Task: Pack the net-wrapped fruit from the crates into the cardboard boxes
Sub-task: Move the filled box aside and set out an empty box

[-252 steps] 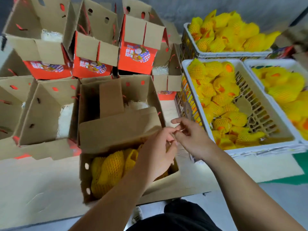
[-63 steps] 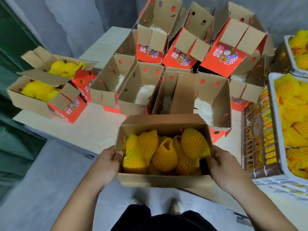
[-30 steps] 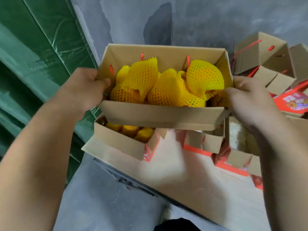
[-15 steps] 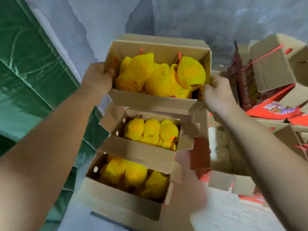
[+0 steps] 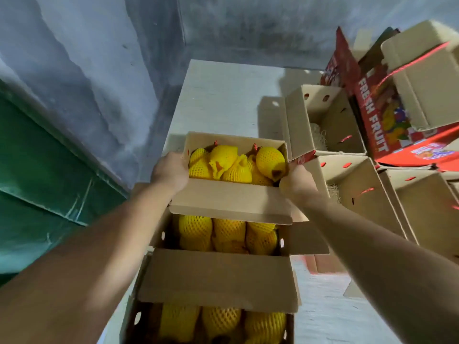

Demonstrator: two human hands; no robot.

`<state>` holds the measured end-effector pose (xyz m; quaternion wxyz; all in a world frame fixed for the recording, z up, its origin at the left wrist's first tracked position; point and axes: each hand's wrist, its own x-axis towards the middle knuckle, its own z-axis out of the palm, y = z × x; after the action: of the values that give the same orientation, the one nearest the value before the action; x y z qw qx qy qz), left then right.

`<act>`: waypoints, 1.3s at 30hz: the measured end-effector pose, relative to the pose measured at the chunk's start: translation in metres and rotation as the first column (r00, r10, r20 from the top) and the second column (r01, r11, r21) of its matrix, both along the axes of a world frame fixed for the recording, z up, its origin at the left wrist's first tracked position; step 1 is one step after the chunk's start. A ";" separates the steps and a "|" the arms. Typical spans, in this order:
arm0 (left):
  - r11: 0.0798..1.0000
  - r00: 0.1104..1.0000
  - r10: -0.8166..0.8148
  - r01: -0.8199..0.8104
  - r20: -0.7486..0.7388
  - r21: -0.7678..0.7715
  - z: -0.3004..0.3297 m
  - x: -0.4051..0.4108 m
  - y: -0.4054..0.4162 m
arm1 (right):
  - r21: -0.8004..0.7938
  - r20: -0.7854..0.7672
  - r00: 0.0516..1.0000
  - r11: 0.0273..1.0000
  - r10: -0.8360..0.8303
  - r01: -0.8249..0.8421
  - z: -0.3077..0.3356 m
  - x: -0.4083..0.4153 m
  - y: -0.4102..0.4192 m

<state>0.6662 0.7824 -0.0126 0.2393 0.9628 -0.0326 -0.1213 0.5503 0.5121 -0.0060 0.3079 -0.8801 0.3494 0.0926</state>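
left hand (image 5: 170,171) grips left end of filled box (image 5: 231,202) | box beyond two packed boxes (image 5: 218,281) on counter (image 5: 223,95) | right hand (image 5: 296,181) grips right end | risk: lands on neighbour's flap, tips, net-wrapped fruit (image 5: 236,163) spills

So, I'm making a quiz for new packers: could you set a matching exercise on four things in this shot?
Things:
1. held box
2. box with shredded paper
3. red "FRESH FRUIT" box
4. green tarp

Descriptions:
A. far left, beside the wall
B. open, holds no fruit
C. gripped at both ends by the left hand and right hand
D. upper right, tilted

Pairs: 1-C, 2-B, 3-D, 4-A
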 end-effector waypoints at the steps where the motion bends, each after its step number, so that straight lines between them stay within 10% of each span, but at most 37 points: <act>1: 1.000 1.000 0.018 -0.018 0.018 -0.001 -0.006 -0.004 0.000 | -0.005 0.000 1.000 1.000 -0.026 0.026 -0.004 -0.005 0.000; 9: 0.996 0.996 0.077 -0.079 0.036 0.044 -0.016 -0.010 -0.006 | -0.011 -0.042 0.999 1.000 -0.026 0.025 -0.004 -0.018 0.013; 13: 0.996 0.987 -0.038 0.026 0.157 0.080 -0.007 -0.032 -0.009 | -0.234 -0.158 0.953 0.927 0.260 -0.292 0.026 -0.043 0.028; 21: 0.762 0.967 -0.213 0.252 0.137 -0.596 0.059 -0.182 -0.092 | -0.191 0.353 0.896 0.958 0.270 -0.213 0.089 -0.142 0.033; 27: 0.556 0.945 -0.308 0.272 0.109 -0.785 0.080 -0.297 -0.188 | -0.063 0.555 0.817 0.987 0.157 -0.147 0.100 -0.243 -0.029; 39: 0.440 0.832 -0.554 0.273 -0.020 -0.855 0.070 -0.517 -0.452 | -0.078 0.584 0.809 0.988 -0.066 0.136 0.089 -0.508 -0.282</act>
<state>0.1493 0.3300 0.0578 0.6247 0.6659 -0.2863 -0.2903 0.0421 0.2298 0.0826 0.3523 -0.8630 0.2902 -0.2166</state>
